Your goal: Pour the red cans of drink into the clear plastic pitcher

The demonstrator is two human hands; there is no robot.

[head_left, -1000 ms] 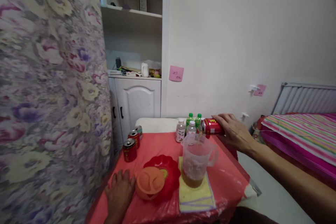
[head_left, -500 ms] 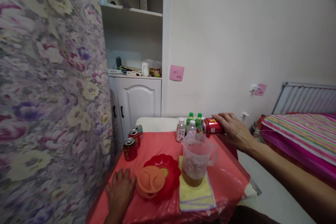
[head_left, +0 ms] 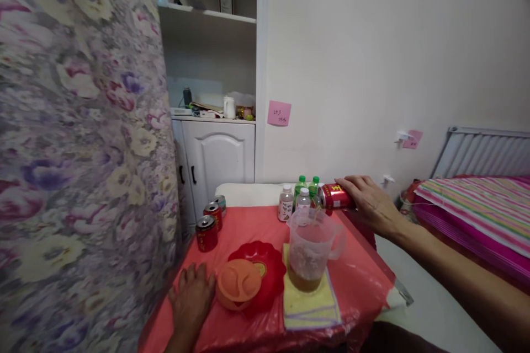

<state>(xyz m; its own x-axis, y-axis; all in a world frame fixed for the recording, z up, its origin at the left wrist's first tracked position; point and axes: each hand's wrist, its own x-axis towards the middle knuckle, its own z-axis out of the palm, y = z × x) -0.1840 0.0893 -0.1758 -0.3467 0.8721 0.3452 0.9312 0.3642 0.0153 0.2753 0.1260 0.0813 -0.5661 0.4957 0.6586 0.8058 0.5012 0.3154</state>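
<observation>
My right hand (head_left: pixel 364 198) grips a red drink can (head_left: pixel 337 197), tipped on its side with its mouth over a clear plastic measuring jug (head_left: pixel 310 253). A thin brownish stream runs from the can into the jug, where brown liquid covers the bottom. The jug stands on a folded yellow cloth (head_left: pixel 308 309), its handle to the right. My left hand (head_left: pixel 192 292) lies flat on the red table cover with fingers spread, beside an orange lidded bowl (head_left: pixel 239 284). That bowl rests partly on a red scalloped plate (head_left: pixel 269 287).
Several cans, among them a dark red can (head_left: pixel 206 233), line the table's left side. Behind the jug stand white-capped bottles (head_left: pixel 285 204) and green-capped bottles (head_left: pixel 301 182). A floral curtain (head_left: pixel 83 149) hangs at left; a bed (head_left: pixel 476 204) is at right.
Both hands stay nearly where they were, the can still tipped over the jug and pouring. The whole view has shifted slightly.
</observation>
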